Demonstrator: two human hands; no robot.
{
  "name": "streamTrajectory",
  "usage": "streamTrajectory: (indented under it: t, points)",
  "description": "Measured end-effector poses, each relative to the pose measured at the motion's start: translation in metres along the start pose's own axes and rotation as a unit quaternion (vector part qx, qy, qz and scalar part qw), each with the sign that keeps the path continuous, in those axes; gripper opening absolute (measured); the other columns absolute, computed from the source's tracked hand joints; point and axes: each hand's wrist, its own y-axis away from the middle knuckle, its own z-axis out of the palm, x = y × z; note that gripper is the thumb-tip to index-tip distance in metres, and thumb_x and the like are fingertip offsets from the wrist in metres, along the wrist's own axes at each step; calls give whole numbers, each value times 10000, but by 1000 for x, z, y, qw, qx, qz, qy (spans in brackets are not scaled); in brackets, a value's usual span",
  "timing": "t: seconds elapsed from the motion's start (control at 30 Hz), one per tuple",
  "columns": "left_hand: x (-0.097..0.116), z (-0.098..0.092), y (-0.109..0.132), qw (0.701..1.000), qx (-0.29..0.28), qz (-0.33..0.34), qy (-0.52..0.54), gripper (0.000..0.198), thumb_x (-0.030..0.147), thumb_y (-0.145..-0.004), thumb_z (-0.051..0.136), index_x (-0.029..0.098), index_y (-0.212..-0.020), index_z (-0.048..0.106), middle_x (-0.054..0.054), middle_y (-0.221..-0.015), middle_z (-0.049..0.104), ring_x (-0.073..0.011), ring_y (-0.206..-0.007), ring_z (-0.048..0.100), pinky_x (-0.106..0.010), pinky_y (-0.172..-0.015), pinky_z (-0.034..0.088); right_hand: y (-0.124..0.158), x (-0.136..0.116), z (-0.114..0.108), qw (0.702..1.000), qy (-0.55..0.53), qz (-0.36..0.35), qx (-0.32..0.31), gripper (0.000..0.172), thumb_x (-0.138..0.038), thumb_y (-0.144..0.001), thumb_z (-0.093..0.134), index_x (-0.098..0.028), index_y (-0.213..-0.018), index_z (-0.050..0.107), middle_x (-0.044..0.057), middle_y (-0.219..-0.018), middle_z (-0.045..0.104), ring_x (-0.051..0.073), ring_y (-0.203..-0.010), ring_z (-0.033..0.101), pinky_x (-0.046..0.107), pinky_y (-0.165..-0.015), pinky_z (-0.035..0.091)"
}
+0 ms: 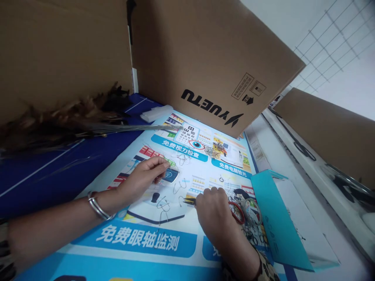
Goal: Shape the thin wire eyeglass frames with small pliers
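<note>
My left hand (146, 173), with a silver bangle (98, 207) on its wrist, pinches the edge of a clear spectacle lens (170, 176) that rests on a printed poster (164, 234). My right hand (212, 212) is closed round small pliers (190, 201), whose dark tip points left toward thin bent wire pieces (177, 187). More wire loops (162, 207) lie between the two hands on the poster.
A pile of wire frames and tape rolls (247, 212) lies right of my right hand, beside a teal paper bag (281, 222). A feather duster (67, 121) lies across the blue table at left. Large cardboard boxes (211, 58) stand behind.
</note>
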Motion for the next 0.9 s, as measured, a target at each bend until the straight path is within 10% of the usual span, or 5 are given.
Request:
streamTrajectory:
  t: [0.33,0.9]
  points:
    - [-1,1,-2,1000,11,-1,5,237,393,-859,540,200,-722,526,35,-622,461,-110,-556,400,-211,-475,342,17,-17,1,994,111,12,15,115,-58,-756,529,-155,-728,584,103,-654,564,251,-634,522,387,-602,374]
    - [1,1,-1,1000,6,4,8,214,372,-849,553,200,-723,537,38,-616,471,-102,-533,399,-210,-474,334,3,1,-2,1000,-3,-23,-6,166,-39,-795,480,-132,-681,558,89,-643,584,213,-631,576,293,-546,371]
